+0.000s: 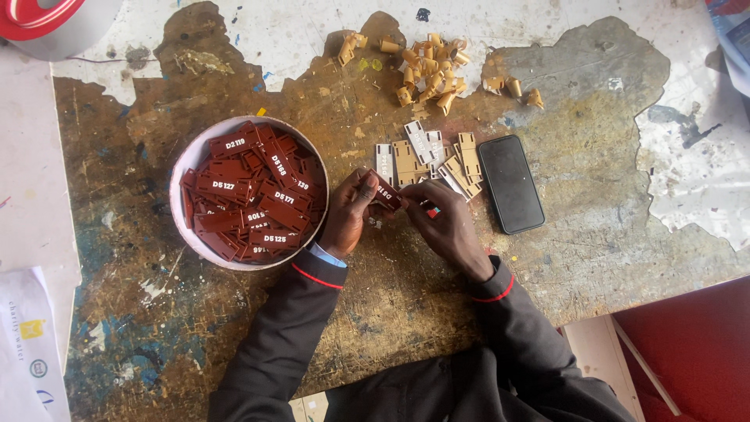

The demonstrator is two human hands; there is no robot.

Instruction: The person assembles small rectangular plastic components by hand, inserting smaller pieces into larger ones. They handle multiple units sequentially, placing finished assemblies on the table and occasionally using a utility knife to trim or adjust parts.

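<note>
both the left hand (348,215) and right hand (445,227) pinch one dark red engraved tag (385,190) beside a white bowl (187,160) of such tags.

Bowl (181,168) left, phone (510,184) right, bare worktop (391,289) between.

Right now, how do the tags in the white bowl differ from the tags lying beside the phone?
The tags in the bowl are dark red and heaped together inside the white bowl; the tags by the phone are tan or whitish and lie loose on the worn table. The bowl holds many, the table group only a few. Both kinds are small flat rectangles.
</note>
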